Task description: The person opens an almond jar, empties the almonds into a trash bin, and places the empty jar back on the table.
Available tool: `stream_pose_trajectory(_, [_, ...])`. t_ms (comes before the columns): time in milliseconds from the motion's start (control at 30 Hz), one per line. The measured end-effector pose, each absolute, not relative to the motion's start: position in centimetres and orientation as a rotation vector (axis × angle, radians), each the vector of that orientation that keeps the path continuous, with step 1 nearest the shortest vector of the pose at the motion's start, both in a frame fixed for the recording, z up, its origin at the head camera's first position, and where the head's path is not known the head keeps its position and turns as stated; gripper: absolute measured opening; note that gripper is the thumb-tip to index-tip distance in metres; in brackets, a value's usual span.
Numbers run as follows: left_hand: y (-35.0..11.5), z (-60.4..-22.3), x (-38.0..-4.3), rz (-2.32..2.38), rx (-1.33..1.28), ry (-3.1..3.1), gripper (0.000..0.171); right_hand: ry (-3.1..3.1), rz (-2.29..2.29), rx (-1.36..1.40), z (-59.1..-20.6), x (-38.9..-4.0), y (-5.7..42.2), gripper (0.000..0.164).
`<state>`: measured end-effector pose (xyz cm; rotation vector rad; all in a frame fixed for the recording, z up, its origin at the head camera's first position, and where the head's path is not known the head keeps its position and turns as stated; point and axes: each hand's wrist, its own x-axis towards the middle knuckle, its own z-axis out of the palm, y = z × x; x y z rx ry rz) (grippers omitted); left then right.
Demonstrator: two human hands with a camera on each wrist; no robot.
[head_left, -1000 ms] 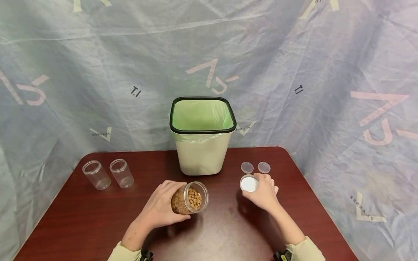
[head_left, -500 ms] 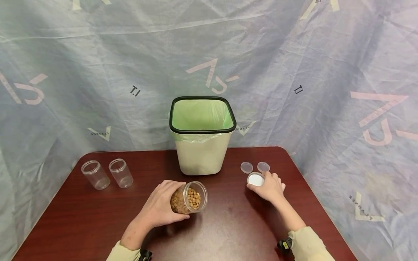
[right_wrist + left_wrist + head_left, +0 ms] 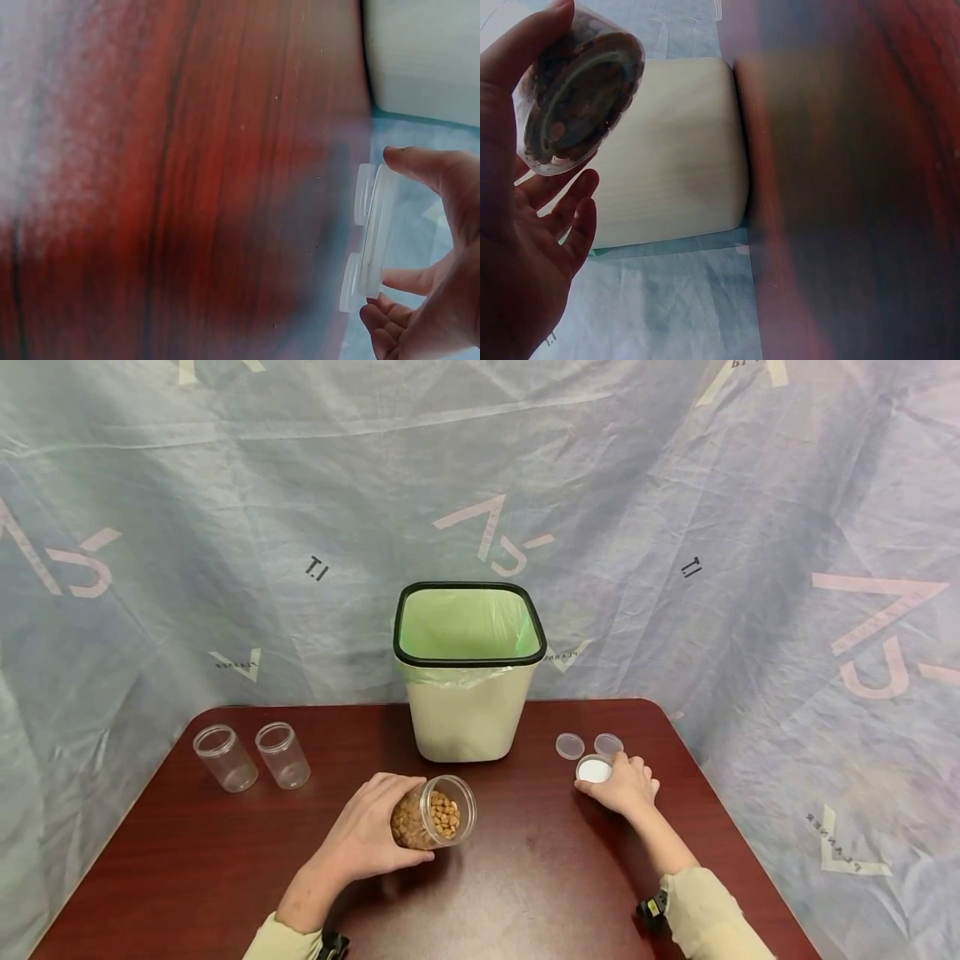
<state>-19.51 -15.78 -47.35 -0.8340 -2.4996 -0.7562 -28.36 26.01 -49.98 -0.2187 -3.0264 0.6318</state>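
Note:
My left hand (image 3: pixel 369 828) grips a clear jar (image 3: pixel 416 820) of small brown kibble-like pieces, tilted with its mouth towards the right. In the left wrist view the base of the jar (image 3: pixel 585 105) shows, lifted off the table, thumb on one side and fingers on the other. At the right, my right hand (image 3: pixel 624 783) pinches a round lid (image 3: pixel 594 769) with a white inside by its edge. The right wrist view has this lid (image 3: pixel 381 232) edge-on between thumb and fingers, just in front of two clear lids (image 3: pixel 570 746) on the table.
A cream bin (image 3: pixel 467 718) with a black rim and green liner stands at the back middle. Two clear jars (image 3: pixel 227 760) without lids stand at the back left of the dark red table (image 3: pixel 187 860). A grey cloth (image 3: pixel 337 485) hangs behind.
My right hand has moved right and slightly away from me with the lid, closer to the two clear lids. My left hand and the tilted jar have stayed nearly still.

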Motion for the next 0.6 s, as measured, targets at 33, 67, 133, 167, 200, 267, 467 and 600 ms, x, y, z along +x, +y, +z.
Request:
stream_pose_trajectory(33, [-15.8,-47.3,-19.5,-0.758,-0.832,-2.502,0.092,-3.031,0.628,-0.223,-50.0,-28.5,26.0,0.088])
stream_pose_trajectory(67, [-15.8,-47.3,-19.5,-0.759,-0.831,-2.505,0.092,-3.036,0.623,-0.228,-50.1,-28.6,26.1,0.088])
stream_pose_trajectory(133, [-15.8,-47.3,-19.5,-0.765,-0.827,-2.512,0.092,-3.048,0.614,-0.237,-50.3,-28.8,26.1,0.090])
stream_pose_trajectory(167, [-15.8,-47.3,-19.5,-0.766,-0.827,-2.513,0.092,-3.053,0.610,-0.240,-50.4,-28.9,26.1,0.090])
stream_pose_trajectory(200, [-15.8,-47.3,-19.5,-0.766,-0.824,-2.514,0.092,-3.059,0.605,-0.245,-50.4,-29.0,26.1,0.091])
stream_pose_trajectory(267, [-15.8,-47.4,-19.5,-0.764,-0.823,-2.513,0.092,-3.066,0.600,-0.252,-50.6,-29.1,26.2,0.092])
stream_pose_trajectory(467, [-15.9,-47.5,-19.5,-0.735,-0.814,-2.496,0.092,-3.063,0.607,-0.268,-50.9,-29.4,26.4,0.090])
stream_pose_trajectory(600, [-15.9,-47.4,-19.5,-0.735,-0.819,-2.485,0.092,-3.066,0.612,-0.277,-51.3,-29.5,26.4,0.089])
